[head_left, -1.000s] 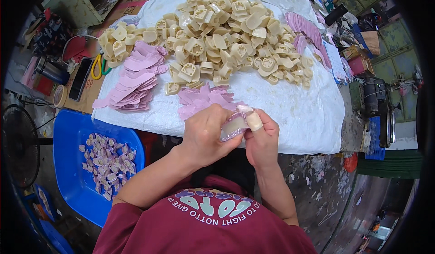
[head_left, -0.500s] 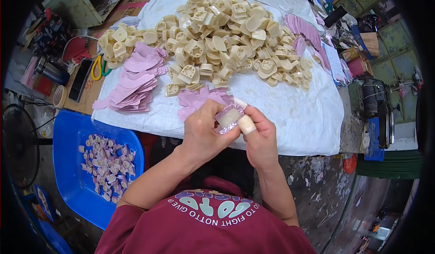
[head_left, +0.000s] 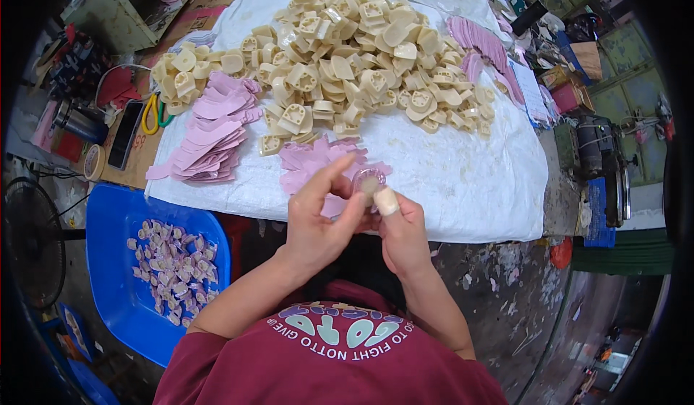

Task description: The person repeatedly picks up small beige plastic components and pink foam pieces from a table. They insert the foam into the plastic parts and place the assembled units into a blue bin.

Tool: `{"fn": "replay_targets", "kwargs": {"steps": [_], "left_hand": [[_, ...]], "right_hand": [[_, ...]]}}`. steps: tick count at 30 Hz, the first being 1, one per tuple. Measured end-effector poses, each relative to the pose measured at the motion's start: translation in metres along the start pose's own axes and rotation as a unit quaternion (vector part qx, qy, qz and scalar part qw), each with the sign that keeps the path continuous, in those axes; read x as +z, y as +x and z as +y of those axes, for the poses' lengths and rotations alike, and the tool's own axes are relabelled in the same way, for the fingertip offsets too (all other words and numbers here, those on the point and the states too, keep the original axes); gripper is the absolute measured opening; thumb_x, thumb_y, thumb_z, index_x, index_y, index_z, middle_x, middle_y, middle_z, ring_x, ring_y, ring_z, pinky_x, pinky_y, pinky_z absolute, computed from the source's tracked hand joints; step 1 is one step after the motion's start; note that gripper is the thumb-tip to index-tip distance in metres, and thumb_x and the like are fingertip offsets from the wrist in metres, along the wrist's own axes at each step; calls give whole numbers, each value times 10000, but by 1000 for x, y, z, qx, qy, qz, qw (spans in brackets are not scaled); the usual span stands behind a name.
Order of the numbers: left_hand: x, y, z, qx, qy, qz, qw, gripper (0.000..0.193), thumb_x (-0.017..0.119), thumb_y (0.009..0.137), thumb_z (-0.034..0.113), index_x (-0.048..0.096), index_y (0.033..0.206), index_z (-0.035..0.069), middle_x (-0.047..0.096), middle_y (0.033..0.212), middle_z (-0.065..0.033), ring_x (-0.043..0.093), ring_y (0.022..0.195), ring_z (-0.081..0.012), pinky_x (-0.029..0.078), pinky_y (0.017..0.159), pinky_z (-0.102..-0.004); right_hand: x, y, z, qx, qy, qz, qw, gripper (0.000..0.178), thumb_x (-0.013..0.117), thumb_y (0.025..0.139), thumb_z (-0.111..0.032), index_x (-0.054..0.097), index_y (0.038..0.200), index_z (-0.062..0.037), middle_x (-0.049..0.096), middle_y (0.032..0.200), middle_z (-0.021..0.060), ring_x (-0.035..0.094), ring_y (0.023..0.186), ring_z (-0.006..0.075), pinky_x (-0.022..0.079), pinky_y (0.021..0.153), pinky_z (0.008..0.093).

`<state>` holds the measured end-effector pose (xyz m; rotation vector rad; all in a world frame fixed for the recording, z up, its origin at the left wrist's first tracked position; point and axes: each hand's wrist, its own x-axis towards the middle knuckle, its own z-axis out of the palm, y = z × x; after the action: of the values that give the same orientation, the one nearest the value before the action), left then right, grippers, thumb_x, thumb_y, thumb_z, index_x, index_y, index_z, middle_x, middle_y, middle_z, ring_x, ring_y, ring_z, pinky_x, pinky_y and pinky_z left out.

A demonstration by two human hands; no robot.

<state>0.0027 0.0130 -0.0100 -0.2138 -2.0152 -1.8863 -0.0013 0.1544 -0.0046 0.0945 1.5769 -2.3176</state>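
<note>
Left hand (head_left: 318,221) has loosened since half a second ago, spread, thumb close beside the purple-edged piece (head_left: 371,179). Right hand (head_left: 405,237) pinches it above the white-covered counter's near side (head_left: 477,213), apparently its main support.

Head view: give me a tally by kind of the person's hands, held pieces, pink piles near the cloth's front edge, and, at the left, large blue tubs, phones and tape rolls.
Hands: 2, left hand and right hand
Held pink-rimmed piece: 1
Pink piles: 2, left pile and middle pile
Large blue tub: 1
Phone: 1
Tape roll: 1
Total: 8
</note>
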Motion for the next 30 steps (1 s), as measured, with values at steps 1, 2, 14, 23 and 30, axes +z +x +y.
{"fn": "replay_targets", "kwargs": {"steps": [1,2,14,23,30], "left_hand": [[2,-3,0,20,20,-18,999,519,672,793,-11,518,1288,-3,600,848,-38,566,758,-115,471,749,-250],[3,-3,0,2,-26,-26,999,440,630,875,115,520,1282,-9,616,920,-60,567,781,-121,475,749,-260],[-2,-5,12,-72,-124,-39,989,592,259,1019,418,612,887,-39,675,959,-225,630,1017,-378,347,1033,-511],[-224,-113,-17,-163,361,184,900,436,370,1009,322,653,1028,-8,648,991,-112,579,869,-170,444,806,-295],[-211,-116,-25,-73,487,259,831,371,627,883,181,565,1189,-20,566,1197,-187,479,1205,-319,324,1054,-410]], "right_hand": [[-3,-2,-2,-26,-53,-6,998,311,484,992,-262,632,1019,10,657,813,56,621,703,107,512,640,250],[-6,-3,-4,-52,-106,-13,993,308,484,992,-259,629,999,13,654,800,53,617,696,103,507,636,246],[29,-13,11,-92,-177,-61,978,277,526,952,-227,595,808,0,571,610,12,518,530,70,420,484,241],[9,10,26,-191,-458,-70,865,189,649,867,-158,645,1011,-34,584,702,101,571,589,209,461,583,315],[-12,50,41,-326,-587,-6,741,181,634,721,-22,619,901,-36,558,827,102,588,761,304,479,660,411]]}}
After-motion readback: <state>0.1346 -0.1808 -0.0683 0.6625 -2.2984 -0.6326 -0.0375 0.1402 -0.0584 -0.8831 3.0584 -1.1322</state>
